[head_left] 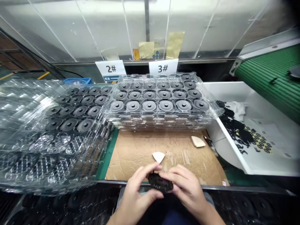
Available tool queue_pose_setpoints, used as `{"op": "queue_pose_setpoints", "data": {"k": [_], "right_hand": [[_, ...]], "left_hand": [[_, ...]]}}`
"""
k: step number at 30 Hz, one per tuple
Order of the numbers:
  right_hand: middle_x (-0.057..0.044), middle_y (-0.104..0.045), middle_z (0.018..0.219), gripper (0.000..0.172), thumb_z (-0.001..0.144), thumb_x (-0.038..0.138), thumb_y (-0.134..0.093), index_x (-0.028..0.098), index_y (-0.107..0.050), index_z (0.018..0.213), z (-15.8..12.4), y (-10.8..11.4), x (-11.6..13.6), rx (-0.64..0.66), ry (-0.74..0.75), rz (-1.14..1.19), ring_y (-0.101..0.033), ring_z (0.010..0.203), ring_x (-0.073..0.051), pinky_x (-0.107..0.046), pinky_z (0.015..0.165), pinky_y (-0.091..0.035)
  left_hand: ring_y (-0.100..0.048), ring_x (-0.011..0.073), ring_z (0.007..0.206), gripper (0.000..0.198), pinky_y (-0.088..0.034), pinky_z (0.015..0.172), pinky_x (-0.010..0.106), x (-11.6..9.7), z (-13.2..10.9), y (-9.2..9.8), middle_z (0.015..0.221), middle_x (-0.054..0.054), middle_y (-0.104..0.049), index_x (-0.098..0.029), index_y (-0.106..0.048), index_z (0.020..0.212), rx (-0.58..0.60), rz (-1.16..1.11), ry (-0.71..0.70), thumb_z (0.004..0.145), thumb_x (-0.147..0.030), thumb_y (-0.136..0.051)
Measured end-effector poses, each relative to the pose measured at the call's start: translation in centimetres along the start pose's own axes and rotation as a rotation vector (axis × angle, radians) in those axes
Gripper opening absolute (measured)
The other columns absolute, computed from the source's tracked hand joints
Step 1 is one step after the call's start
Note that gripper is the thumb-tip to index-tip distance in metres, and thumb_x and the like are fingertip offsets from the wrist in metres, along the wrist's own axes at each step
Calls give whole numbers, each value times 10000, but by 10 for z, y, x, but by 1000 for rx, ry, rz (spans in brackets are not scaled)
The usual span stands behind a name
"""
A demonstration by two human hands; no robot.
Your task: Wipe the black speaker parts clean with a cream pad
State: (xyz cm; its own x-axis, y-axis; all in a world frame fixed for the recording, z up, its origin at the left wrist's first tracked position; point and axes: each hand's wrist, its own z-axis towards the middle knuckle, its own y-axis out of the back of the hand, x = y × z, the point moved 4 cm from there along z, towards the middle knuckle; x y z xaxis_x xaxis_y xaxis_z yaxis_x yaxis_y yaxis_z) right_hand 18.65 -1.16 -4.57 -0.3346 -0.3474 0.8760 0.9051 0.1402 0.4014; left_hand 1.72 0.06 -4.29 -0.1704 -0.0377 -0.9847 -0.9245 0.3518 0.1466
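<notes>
A black plastic part (160, 182) is held by the left hand (138, 190) and the right hand (186, 187) — at twelve o'clock, clear trays (159, 116) with round black parts (149, 105) are stacked.

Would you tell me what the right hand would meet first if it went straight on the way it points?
The black part that it grips, since the right hand points inward across it. Past that, the left hand seems next, though depth is hard to judge here.

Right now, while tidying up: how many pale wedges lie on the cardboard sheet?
2. One pale wedge lies just beyond the left hand and right hand; the other sits by the stacked clear trays on the right of the cardboard sheet. Trays may hide more.
</notes>
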Motion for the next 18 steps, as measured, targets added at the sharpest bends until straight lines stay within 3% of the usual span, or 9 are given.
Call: {"op": "queue_pose_setpoints", "data": {"k": [1, 2, 4, 8, 12, 15, 18], "right_hand": [[-34, -605, 698, 292, 896, 384, -449, 198, -662, 827, -1, -3, 3, -13, -23, 23, -556, 657, -144, -245, 615, -416], [-19, -570, 606, 386, 922, 394, -386, 178, -632, 717, -1, -7, 7, -29, -48, 41, -535, 575, -123, -230, 559, -395], [-5, -526, 527, 502, 954, 401, -272, 163, -556, 615, 0, -17, 15, -34, -64, 55, -515, 496, -99, -209, 500, -367], [-15, -558, 543, 609, 933, 517, -184, 166, -573, 624, 15, -26, 23, 36, 23, 67, -548, 530, -109, -217, 537, -382], [1, -553, 519, 514, 953, 422, -257, 160, -644, 739, 53, -18, -8, 54, 10, 35, -553, 542, -110, -227, 583, -399], [16, -551, 532, 447, 945, 359, -350, 144, -602, 646, 84, -17, -50, 86, -35, -2, -553, 545, -101, -235, 582, -423], [21, -589, 659, 309, 921, 330, -443, 126, -589, 740, 104, -21, -87, 129, -71, -28, -569, 593, -92, -259, 613, -478]], "left_hand": [[-605, 199, 861, 263, -444, 807, 287, 4, -2, 0, 877, 36, -675, -223, -657, 940, 27, -66, 102, 728, -377, -642], [-603, 183, 745, 247, -450, 734, 271, 7, -5, 0, 729, 31, -663, -188, -680, 730, 31, -117, 171, 760, -416, -589], [-553, 156, 587, 434, -431, 613, 253, 11, -11, 4, 553, 20, -598, -160, -616, 522, -22, -164, 215, 775, -500, -520], [-500, 137, 536, 445, -401, 554, 231, 13, -24, 26, 501, -1, -563, -160, -591, 493, -200, -157, 216, 728, -536, -557], [-567, 164, 608, 356, -440, 606, 231, -2, -21, 62, 576, 14, -636, -179, -621, 476, -291, -41, 195, 699, -456, -628], [-650, 236, 770, 227, -501, 707, 288, -32, 4, 81, 780, 45, -725, -217, -695, 589, -207, 192, 155, 713, -392, -625], [-680, 246, 775, 172, -539, 707, 312, -76, 48, 88, 819, 51, -742, -250, -729, 699, -175, 436, 48, 725, -371, -609]]}}
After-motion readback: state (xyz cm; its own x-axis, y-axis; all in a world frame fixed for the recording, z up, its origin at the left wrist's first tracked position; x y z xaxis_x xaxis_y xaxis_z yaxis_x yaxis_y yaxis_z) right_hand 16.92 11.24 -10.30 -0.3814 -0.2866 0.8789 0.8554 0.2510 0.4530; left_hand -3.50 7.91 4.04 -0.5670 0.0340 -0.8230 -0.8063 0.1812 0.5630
